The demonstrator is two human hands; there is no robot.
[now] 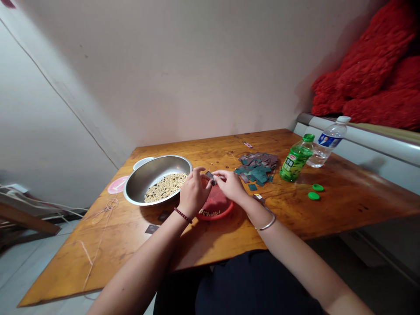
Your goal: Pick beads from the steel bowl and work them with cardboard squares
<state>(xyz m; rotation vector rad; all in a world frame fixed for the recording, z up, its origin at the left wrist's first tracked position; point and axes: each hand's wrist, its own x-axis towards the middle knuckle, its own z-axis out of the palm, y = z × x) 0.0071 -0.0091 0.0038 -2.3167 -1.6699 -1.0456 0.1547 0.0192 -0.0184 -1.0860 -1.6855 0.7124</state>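
Above a red basket [218, 201] my two hands meet at a small dark square piece [210, 176]. My right hand [229, 183] pinches it between thumb and fingers. My left hand [194, 189] has its fingers curled at the other side of the piece, thumb and forefinger closed near its edge. Some beans [210, 213] lie inside the basket near its front rim. Left of my hands a steel bowl [141, 175] stands tilted, with pale and black beans [166, 186] spread over its bottom. A pile of dark green and brown squares [257, 166] lies beyond my right hand.
A green bottle [295, 162] and a clear water bottle [328, 142] stand on the right, with green caps [314, 196] before them. Loose string [98, 227] and a pink disc [117, 185] lie at the left. Red fluffy material [367, 74] is heaped behind.
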